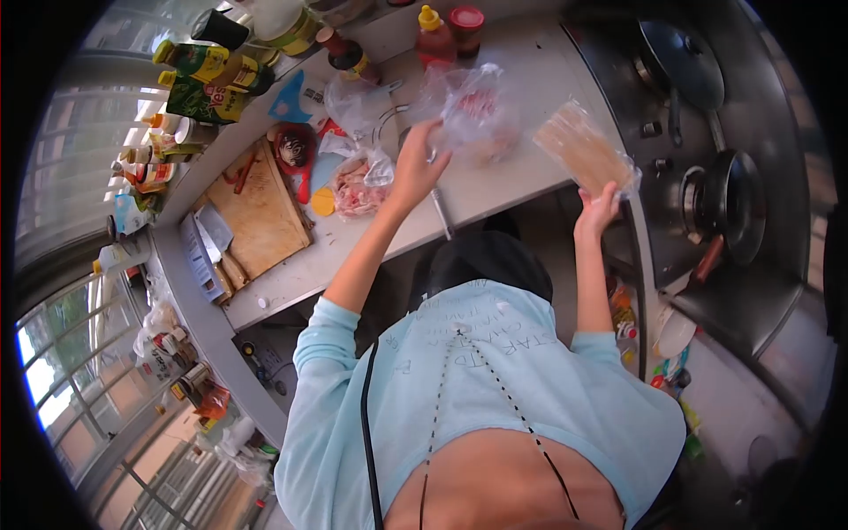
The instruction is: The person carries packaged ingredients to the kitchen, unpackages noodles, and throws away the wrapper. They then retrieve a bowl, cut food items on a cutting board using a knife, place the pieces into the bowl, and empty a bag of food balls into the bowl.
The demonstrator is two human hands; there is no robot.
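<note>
My right hand (599, 210) grips the lower corner of a clear plastic packet (583, 146) holding flat, light-brown strips whose kind I cannot tell. The packet is raised at the counter's right side, beside the stove. My left hand (419, 166) is over the middle of the counter, fingers curved and apart, with nothing seen in it. Just past its fingertips lies a thin clear plastic bag (481, 110) with pinkish-red contents. To the left of my left wrist rests another clear bag of pale pink raw meat (358, 187), close to a round yellow lid (322, 201).
A wooden cutting board (256, 216) lies at the left, with a cleaver (215, 231) beside it. Bottles (216, 66) line the window ledge. Sauce containers (435, 40) stand at the back. On the right, the stove holds a lidded pan (680, 66) and a wok (738, 208).
</note>
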